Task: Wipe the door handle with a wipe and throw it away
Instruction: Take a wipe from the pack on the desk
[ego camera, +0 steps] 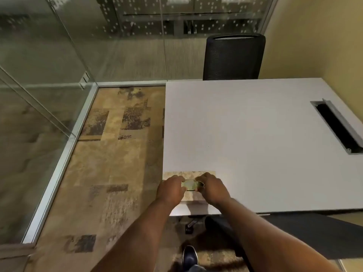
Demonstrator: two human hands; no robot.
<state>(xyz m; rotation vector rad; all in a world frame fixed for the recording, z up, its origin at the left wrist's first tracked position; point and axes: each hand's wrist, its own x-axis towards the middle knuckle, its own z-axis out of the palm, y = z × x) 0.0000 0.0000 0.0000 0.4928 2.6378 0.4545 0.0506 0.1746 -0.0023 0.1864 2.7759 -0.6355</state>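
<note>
A flat beige, patterned wipe pack (204,174) lies on the near left corner of the white table (255,134). Its oval lid (192,185) sits between my two hands. My left hand (170,189) grips the pack at the left end of the lid, fingers curled. My right hand (213,188) pinches the right end of the lid. Whether a wipe is out of the pack is hidden by my fingers. No door handle is in view.
Glass walls with metal frames (59,160) run along the left and the back. A black mesh chair (233,55) stands behind the table. A cable slot (337,126) is cut into the table at right. Another dark chair (294,232) is under the near edge, by my shoe (189,254).
</note>
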